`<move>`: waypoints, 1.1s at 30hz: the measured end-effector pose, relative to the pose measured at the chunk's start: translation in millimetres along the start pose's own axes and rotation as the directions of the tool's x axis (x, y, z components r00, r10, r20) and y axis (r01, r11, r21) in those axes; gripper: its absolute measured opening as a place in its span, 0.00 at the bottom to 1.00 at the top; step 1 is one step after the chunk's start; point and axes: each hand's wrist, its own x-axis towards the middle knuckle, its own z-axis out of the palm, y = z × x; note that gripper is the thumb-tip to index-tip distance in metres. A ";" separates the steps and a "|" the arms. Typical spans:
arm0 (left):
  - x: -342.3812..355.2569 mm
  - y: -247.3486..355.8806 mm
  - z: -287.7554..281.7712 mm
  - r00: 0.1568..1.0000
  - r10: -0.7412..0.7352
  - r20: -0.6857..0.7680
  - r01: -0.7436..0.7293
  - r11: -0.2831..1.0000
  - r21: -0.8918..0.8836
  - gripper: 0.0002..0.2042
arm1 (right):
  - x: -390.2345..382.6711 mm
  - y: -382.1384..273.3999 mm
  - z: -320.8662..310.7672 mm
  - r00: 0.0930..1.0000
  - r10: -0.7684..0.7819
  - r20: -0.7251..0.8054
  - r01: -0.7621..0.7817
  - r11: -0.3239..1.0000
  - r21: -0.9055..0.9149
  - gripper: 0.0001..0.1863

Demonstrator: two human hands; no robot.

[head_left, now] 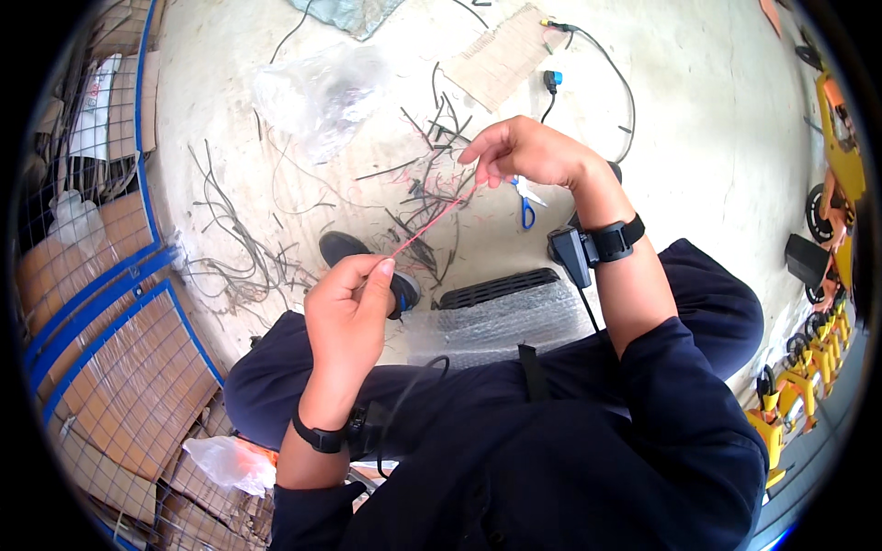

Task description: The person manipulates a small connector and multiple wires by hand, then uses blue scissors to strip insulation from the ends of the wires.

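A thin red wire (432, 220) is stretched taut between my two hands above the concrete floor. My left hand (347, 308) pinches its lower end between thumb and fingers, just above my knee. My right hand (528, 151) pinches its upper end, raised further out over the floor. Both wrists wear black bands, and a small black device hangs from the right one. Below the wire lies a scatter of cut black wire pieces (427, 174). Blue-handled scissors (525, 204) lie on the floor under my right hand.
A clear plastic bag (317, 92) and a cardboard piece (503, 55) lie on the floor ahead. A bubble-wrap sheet (496, 321) rests by my legs. Blue wire-mesh cages with cardboard (119, 303) stand at left. Yellow and orange equipment (831, 174) lines the right side.
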 end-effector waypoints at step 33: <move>9.0 -1.1 9.9 0.930 -0.218 0.296 0.333 0.842 -0.425 0.10 | 24.0 257.2 50.2 0.668 0.157 -0.727 -0.548 0.764 -0.339 0.08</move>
